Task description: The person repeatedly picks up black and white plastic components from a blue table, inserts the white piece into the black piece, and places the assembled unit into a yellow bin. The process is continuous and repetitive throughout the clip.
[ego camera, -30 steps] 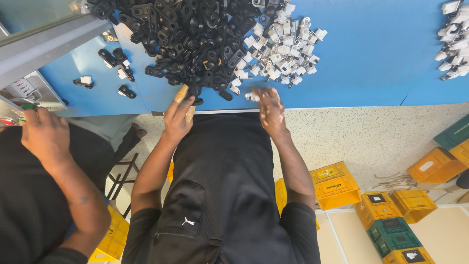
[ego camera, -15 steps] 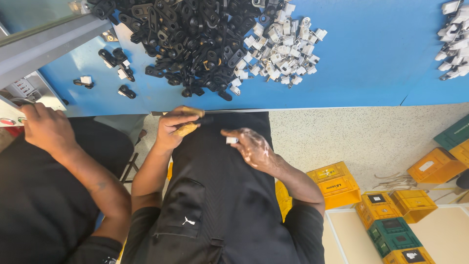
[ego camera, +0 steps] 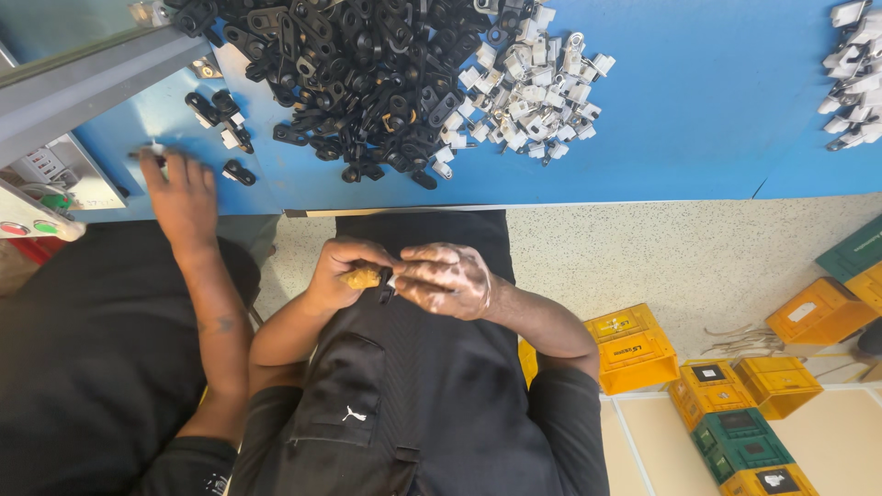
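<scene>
A small black part (ego camera: 387, 278) sits between both hands above the lap; the left hand (ego camera: 342, 273) curls closed around a tan piece (ego camera: 364, 276), and the right hand (ego camera: 445, 280) pinches the part

Small parts meet between two hands over a dark lap

The left hand (ego camera: 342, 271) closes around a tan, yellowish tool (ego camera: 364, 277), its tip pointing toward the right hand (ego camera: 447, 280). Pinched between both sets of fingertips sits a small black-and-white part (ego camera: 390, 280), mostly hidden by the fingers, so its exact shape cannot be told. The right hand, smudged pale across its back, curls over it from the other side. Both hands touch at the part, held just below the blue table's edge.
</scene>
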